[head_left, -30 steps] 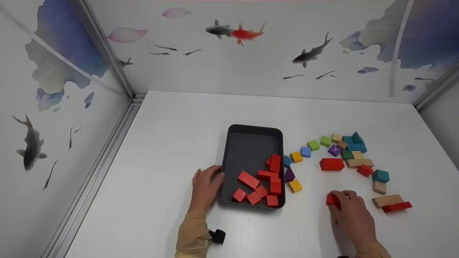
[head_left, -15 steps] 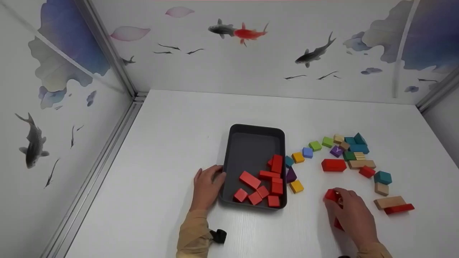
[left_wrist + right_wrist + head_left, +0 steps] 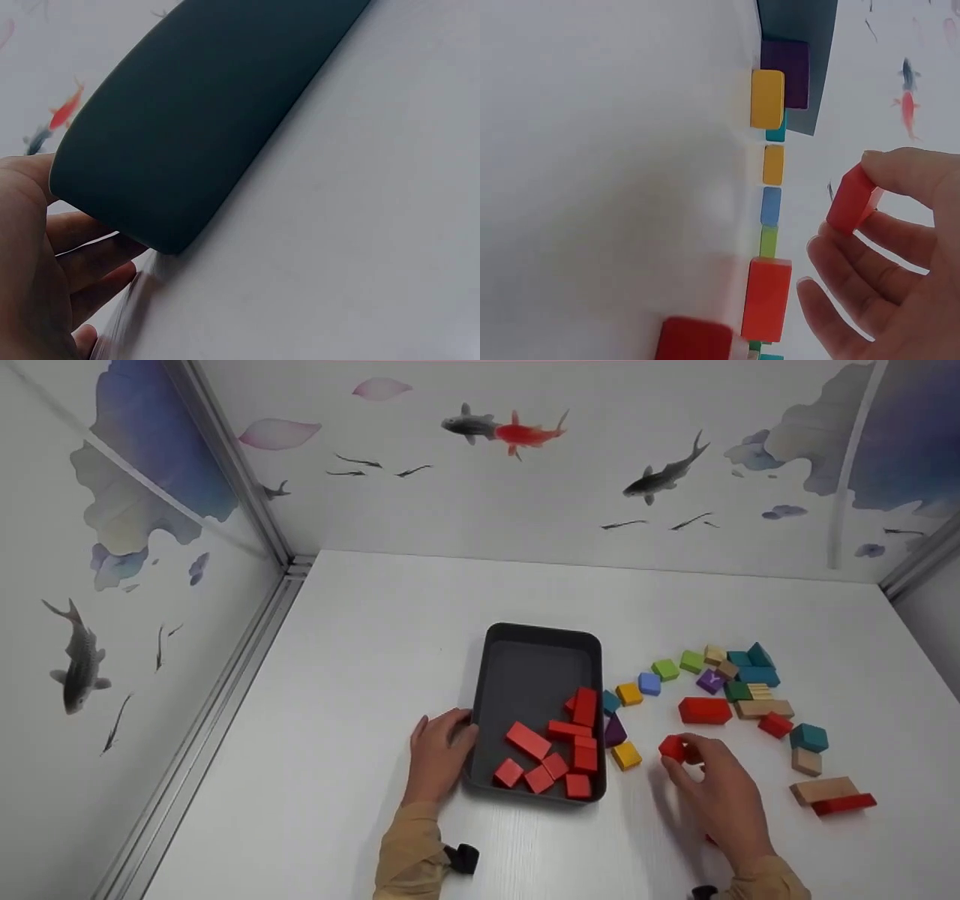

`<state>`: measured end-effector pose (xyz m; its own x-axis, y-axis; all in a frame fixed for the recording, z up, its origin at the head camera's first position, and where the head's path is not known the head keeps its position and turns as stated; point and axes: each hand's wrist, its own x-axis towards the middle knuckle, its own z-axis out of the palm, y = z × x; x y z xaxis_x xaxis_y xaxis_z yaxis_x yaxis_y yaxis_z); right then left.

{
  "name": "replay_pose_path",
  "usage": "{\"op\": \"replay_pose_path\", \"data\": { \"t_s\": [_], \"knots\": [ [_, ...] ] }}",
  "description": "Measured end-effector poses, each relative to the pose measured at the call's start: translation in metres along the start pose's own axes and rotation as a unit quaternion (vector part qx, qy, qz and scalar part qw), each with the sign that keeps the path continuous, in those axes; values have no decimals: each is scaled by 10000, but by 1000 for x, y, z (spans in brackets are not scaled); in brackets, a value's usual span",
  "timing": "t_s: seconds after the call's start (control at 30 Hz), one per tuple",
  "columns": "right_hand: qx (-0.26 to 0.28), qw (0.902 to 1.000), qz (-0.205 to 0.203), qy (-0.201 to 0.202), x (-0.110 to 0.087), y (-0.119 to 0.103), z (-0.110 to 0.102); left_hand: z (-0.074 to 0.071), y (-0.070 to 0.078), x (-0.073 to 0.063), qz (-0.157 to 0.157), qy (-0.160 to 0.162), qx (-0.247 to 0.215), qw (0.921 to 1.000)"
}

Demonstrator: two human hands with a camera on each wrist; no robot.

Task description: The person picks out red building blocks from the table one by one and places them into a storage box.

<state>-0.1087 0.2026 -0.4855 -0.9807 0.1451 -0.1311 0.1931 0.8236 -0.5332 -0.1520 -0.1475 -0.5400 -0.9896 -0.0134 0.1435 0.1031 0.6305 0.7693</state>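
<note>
My left hand (image 3: pixel 439 754) holds the left side of a dark grey tray (image 3: pixel 517 664), thumb at the rim. In the left wrist view the fingers curl behind the tray's corner (image 3: pixel 165 225), partly hidden. Several red blocks (image 3: pixel 529 740) lie in the tray's near half. My right hand (image 3: pixel 720 791) pinches a small red block (image 3: pixel 671 748) between thumb and fingertips, raised above the table right of the tray. The right wrist view shows this red block (image 3: pixel 851 199) tilted in the grip. Another red block, mostly hidden, lies under the right hand.
Right of the tray runs a trail of small yellow, blue, green and purple blocks. A long red block (image 3: pixel 705 710), a smaller red block (image 3: pixel 775 724), a flat red block (image 3: pixel 844 804), and teal and wooden blocks (image 3: pixel 825 790) lie farther right. Walls border the table.
My right hand has lifted the small red block off the table and brought it slightly left and away from me. The left hand stays at the tray. The head view shifts a little.
</note>
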Motion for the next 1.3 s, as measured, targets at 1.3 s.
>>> {"op": "replay_pose_path", "data": {
  "t_s": [1.3],
  "knots": [
    [568,9902,-1222,-376,39,-55,48,-1,2,0,60,59,12,10000]
  ]
}}
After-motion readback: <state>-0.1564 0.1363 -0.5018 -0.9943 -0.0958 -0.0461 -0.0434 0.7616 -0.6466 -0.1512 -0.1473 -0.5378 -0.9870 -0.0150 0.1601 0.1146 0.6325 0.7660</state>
